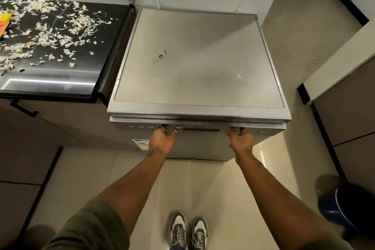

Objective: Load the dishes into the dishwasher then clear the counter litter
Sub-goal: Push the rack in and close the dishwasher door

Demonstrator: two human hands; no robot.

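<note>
A silver dishwasher [198, 57] stands against the marble wall, seen from above, with its door [203, 148] upright and closed or very nearly so. A long handle [198, 129] runs under the door's top edge. My left hand [162, 140] grips the handle's left end and my right hand [241, 141] grips its right end, fingers curled up behind the bar. On the black counter [60, 79] to the left lies scattered pale litter [46, 32] of shredded scraps. No dishes are visible.
A yellow and orange object [5, 23] sits at the counter's far left edge. Brown cabinet fronts [30, 148] run below the counter. A dark blue bin [349, 207] stands on the tiled floor at lower right. My shoes [188, 231] are just before the dishwasher.
</note>
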